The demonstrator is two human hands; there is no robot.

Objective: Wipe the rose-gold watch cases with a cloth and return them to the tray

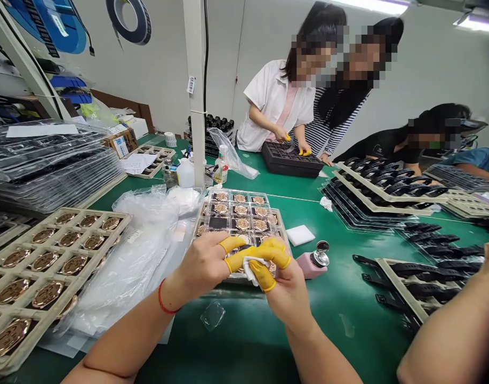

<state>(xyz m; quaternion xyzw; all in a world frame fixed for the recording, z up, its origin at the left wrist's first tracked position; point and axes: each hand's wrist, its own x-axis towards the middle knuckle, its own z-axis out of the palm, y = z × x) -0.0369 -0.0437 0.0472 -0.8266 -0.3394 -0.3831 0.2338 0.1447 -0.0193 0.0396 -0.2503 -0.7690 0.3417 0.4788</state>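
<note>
My left hand (208,261) and my right hand (286,282) meet over a stack of clear trays, with yellow finger cots on the fingers. A folded white wipe (252,269) is pinched in my right hand. Between the fingertips of both hands shows a sliver of a small dark part (246,248); my left fingers are closed on it, and most of it is hidden. Below lies the clear tray (250,192) of rose-gold round watch cases (240,209), each in its own compartment. One compartment toward the left shows only black.
A beige tray (126,217) of similar cases stands left, beside plastic bags (124,277). Right are a pink pump bottle (314,261), a white pad (300,235) and trays of black watches (424,282). Co-workers sit and stand opposite; another person's arm (456,320) reaches in at right.
</note>
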